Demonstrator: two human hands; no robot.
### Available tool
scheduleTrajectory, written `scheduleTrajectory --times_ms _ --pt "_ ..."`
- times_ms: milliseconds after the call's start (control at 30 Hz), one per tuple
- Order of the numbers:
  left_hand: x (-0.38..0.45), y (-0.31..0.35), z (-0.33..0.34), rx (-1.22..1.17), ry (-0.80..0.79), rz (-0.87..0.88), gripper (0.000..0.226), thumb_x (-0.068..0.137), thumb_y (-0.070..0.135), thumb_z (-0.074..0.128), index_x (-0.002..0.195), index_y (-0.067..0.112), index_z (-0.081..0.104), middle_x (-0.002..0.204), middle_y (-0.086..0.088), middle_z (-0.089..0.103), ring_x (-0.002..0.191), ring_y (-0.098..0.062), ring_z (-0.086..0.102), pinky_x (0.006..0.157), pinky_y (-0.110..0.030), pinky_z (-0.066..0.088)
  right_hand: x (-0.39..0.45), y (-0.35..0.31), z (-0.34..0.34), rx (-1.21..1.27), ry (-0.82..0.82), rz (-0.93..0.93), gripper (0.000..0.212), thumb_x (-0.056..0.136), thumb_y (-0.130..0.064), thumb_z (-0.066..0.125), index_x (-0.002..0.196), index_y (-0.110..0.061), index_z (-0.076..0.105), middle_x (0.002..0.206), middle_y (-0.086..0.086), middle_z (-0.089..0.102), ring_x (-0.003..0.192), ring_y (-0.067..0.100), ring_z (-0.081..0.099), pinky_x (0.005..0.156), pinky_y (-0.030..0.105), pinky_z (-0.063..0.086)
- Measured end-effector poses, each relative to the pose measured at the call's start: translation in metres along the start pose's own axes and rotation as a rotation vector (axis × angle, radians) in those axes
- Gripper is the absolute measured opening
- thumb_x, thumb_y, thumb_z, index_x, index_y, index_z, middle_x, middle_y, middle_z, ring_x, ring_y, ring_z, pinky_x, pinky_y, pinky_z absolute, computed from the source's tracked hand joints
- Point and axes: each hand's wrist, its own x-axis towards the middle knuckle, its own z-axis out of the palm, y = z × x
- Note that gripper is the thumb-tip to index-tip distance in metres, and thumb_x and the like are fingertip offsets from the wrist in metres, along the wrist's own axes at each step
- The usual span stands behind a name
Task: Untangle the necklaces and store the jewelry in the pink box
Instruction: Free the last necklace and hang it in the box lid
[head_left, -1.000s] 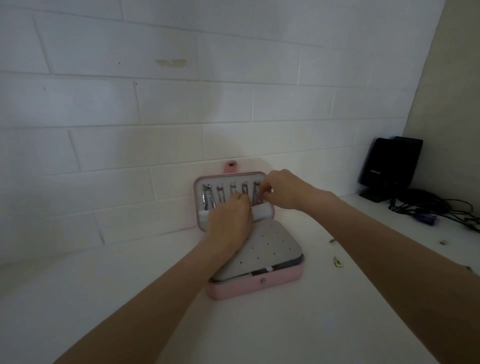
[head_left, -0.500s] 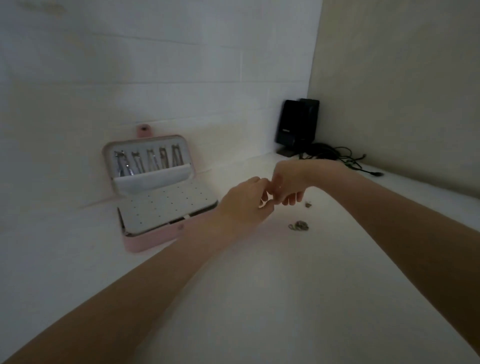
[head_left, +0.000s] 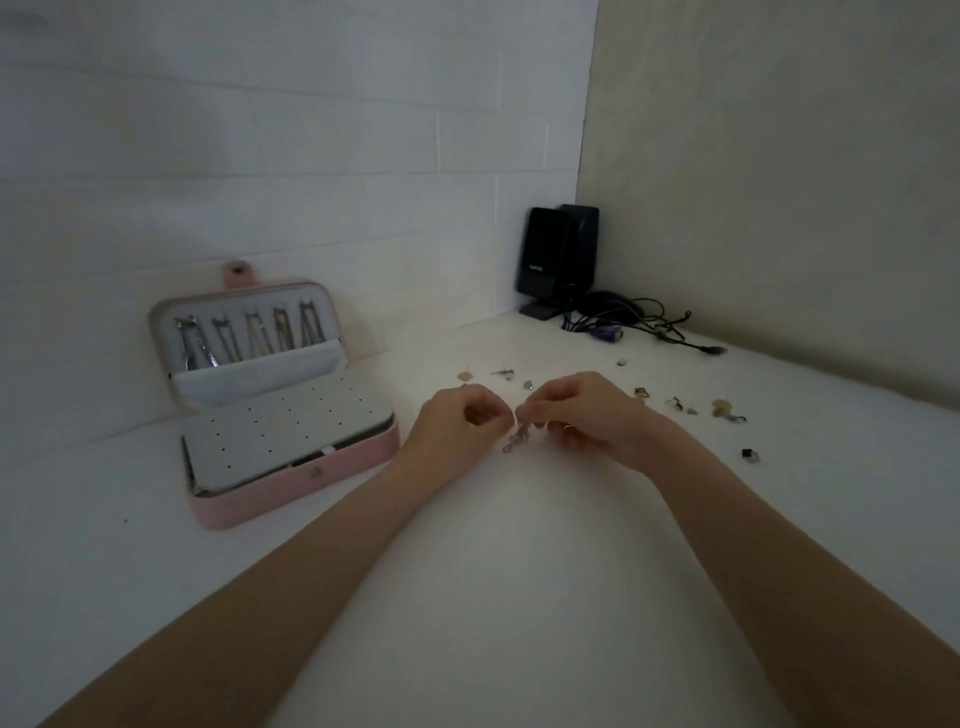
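The pink box (head_left: 291, 483) stands open at the left, its lid leaning on the wall with several necklaces (head_left: 249, 338) hung inside and a grey perforated insert over the base. To its right, my left hand (head_left: 457, 423) and my right hand (head_left: 582, 415) are close together above the table. A small tangled chain (head_left: 517, 439) hangs between them. My right hand pinches its top. My left hand's fingers are curled right beside the chain; whether they hold it is unclear.
Several small loose jewelry pieces (head_left: 722, 410) lie scattered on the white table behind and right of my hands. A black speaker (head_left: 558, 260) and a tangle of dark cables (head_left: 639, 325) sit in the far corner. Walls close off the back and right.
Both hands left the box lid and moved right to the loose jewelry, where they picked up a small chain. The view swung right, so the box now sits at the left.
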Motion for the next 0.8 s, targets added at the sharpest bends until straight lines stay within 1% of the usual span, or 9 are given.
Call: scheduleTrajectory --times_ms 33,100,133,200,300,467,667,800 --pt "0.002 -0.001 -0.002 -0.117 0.031 -0.043 0.017 0.083 0.012 0.066 0.071 0.023 0.062 0.070 0.010 0.061 0.061 0.004 0.054 0.062 -0.010 0.043 0.001 0.004 0.003 0.104 0.040 -0.008 0.007 0.079 -0.017 0.072 0.079 -0.010 0.071 0.067 0.001 0.057 0.055 0.009 0.045 0.050 0.019 0.035" --pt "0.004 0.001 -0.004 -0.359 0.035 -0.110 0.012 0.086 0.010 0.063 0.076 0.017 0.063 0.075 0.004 0.062 0.066 -0.001 0.058 0.061 -0.012 0.048 0.005 0.007 0.010 0.221 0.105 -0.020 0.013 0.079 -0.021 0.072 0.082 -0.008 0.071 0.071 0.005 0.054 0.057 0.011 0.042 0.047 0.019 0.032" --pt "0.004 0.002 -0.003 -0.442 0.022 -0.122 0.010 0.087 0.010 0.063 0.078 0.014 0.064 0.076 0.001 0.062 0.068 -0.004 0.060 0.062 -0.013 0.050 0.007 0.006 0.013 0.266 0.129 -0.031 0.015 0.080 -0.021 0.071 0.084 -0.007 0.071 0.071 0.006 0.052 0.056 0.010 0.041 0.045 0.018 0.031" --pt "0.006 0.003 -0.001 -0.514 -0.006 -0.120 0.004 0.085 0.009 0.064 0.082 0.011 0.065 0.077 -0.001 0.064 0.067 -0.004 0.062 0.064 -0.014 0.051 0.009 0.005 0.016 0.330 0.158 -0.054 0.016 0.081 -0.020 0.069 0.085 -0.004 0.069 0.067 0.004 0.051 0.054 0.009 0.041 0.043 0.017 0.030" --pt "0.009 0.002 0.001 -0.528 -0.007 -0.117 0.001 0.084 0.006 0.065 0.083 0.007 0.064 0.075 -0.002 0.066 0.064 -0.001 0.062 0.063 -0.014 0.050 0.008 0.005 0.018 0.358 0.161 -0.085 0.012 0.083 -0.017 0.067 0.080 -0.006 0.068 0.063 0.001 0.052 0.051 0.008 0.041 0.043 0.016 0.031" --pt "0.006 0.002 0.001 -0.496 -0.018 -0.127 0.002 0.084 0.006 0.065 0.086 0.007 0.066 0.075 -0.002 0.068 0.065 0.000 0.063 0.063 -0.013 0.049 0.004 0.005 0.019 0.387 0.176 -0.103 0.015 0.083 -0.016 0.068 0.073 -0.005 0.066 0.059 0.000 0.052 0.050 0.008 0.040 0.043 0.016 0.031" --pt "0.000 0.006 -0.002 -0.522 0.026 -0.155 0.009 0.084 0.007 0.065 0.077 0.013 0.065 0.062 0.010 0.065 0.058 0.004 0.060 0.058 -0.010 0.046 -0.002 0.003 0.025 0.416 0.217 -0.095 0.018 0.084 -0.019 0.067 0.073 -0.006 0.064 0.057 0.000 0.048 0.045 0.006 0.039 0.040 0.016 0.030" --pt "-0.003 0.010 -0.002 -0.555 0.050 -0.204 0.012 0.086 0.010 0.062 0.075 0.014 0.064 0.065 0.006 0.063 0.060 0.001 0.058 0.059 -0.012 0.045 -0.007 0.002 0.026 0.431 0.184 -0.082 0.019 0.084 -0.020 0.067 0.071 -0.008 0.063 0.059 -0.001 0.049 0.050 0.008 0.041 0.044 0.017 0.031"
